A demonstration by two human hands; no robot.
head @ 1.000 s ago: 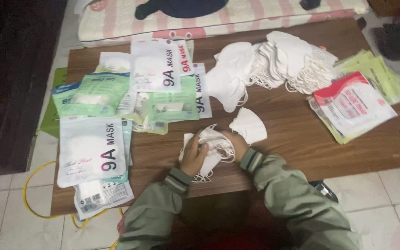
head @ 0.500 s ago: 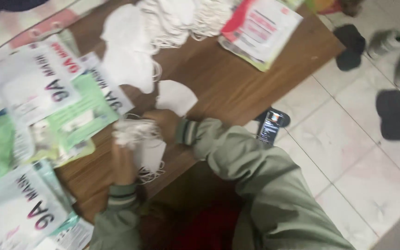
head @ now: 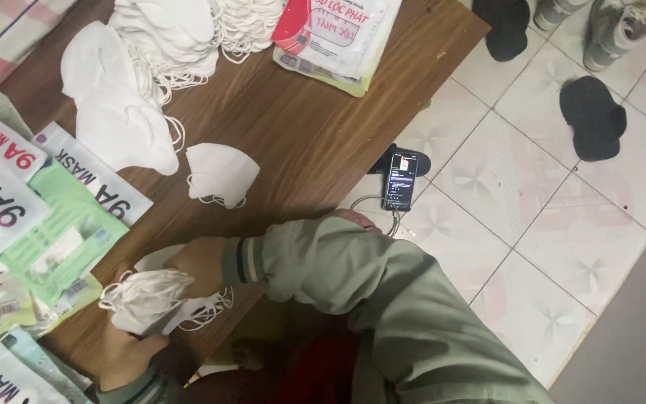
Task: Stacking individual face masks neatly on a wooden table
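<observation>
Gripping masks (head: 147, 299), left hand (head: 125, 359) half-hidden

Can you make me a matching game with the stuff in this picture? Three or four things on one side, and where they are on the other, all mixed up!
Things:
1. bundle of white masks
2. single white mask
3. phone
4. dark slipper

Places:
A. alone on the bare wood in the middle of the table
B. on the floor tiles far from the table
C. held between the left hand and right hand
D. on the floor right beside the table edge, screen lit

Pairs: 1-C, 2-A, 3-D, 4-B
</observation>
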